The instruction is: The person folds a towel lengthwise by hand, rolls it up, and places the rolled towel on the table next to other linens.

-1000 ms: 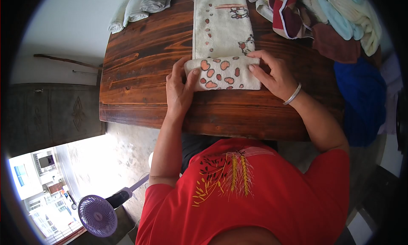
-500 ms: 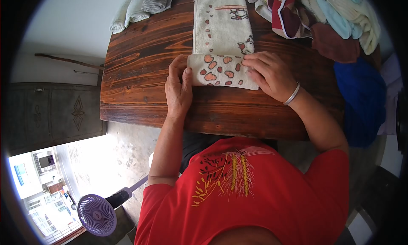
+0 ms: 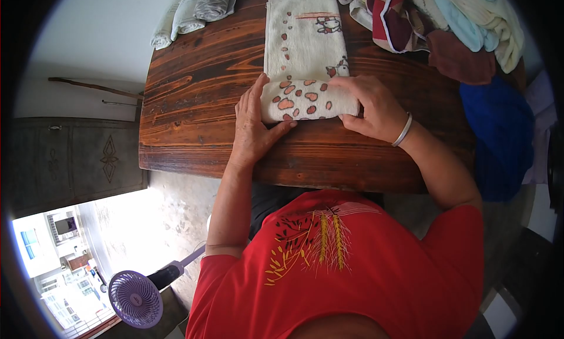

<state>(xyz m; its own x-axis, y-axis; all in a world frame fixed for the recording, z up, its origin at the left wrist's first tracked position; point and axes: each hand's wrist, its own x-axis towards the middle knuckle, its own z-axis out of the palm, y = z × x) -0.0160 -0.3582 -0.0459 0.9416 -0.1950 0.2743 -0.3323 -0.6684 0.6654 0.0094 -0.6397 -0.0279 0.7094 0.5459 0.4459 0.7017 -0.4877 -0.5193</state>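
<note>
A cream towel (image 3: pixel 305 42) with brown spots and cartoon figures lies lengthwise on the dark wooden table (image 3: pixel 194 113). Its near end is turned over into a thick spotted roll (image 3: pixel 299 101). My left hand (image 3: pixel 252 123) grips the roll's left end, with the thumb along the near edge and the fingers at the far side. At the right end, my right hand (image 3: pixel 373 110) has its fingers over the top and its thumb at the near edge. A silver bracelet circles my right wrist.
Rolled towels (image 3: pixel 194 13) lie at the back left. A heap of mixed cloths (image 3: pixel 452 27) covers the back right corner, and a blue cloth (image 3: pixel 499 139) hangs at the right edge. A purple fan (image 3: pixel 136 299) stands at the lower left.
The flat folded end now looks rounder and thicker. My left thumb has moved from the towel's left side to beneath its near edge. My right thumb has come down to the near edge.
</note>
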